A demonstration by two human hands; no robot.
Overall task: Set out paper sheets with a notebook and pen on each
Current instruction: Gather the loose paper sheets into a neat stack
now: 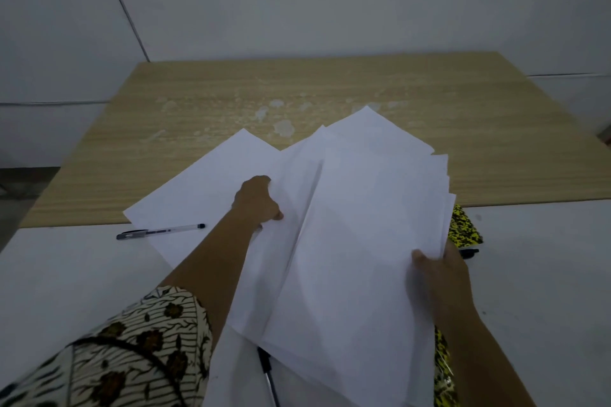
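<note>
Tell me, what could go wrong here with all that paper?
The stack is fanned and loose, held only at its edges by the left hand and right hand, so sheets could slip or several could come away together. It hides a yellow notebook and a pen, which could get knocked. The sheet overhangs the table edge under another pen, so dragging may shift both.

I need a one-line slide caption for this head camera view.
Both hands, left hand and right hand, hold a paper stack above the table.

Paper stack (357, 241) hides most of yellow notebook (464, 228); lower pen (269, 373) cut off by bottom edge.
</note>
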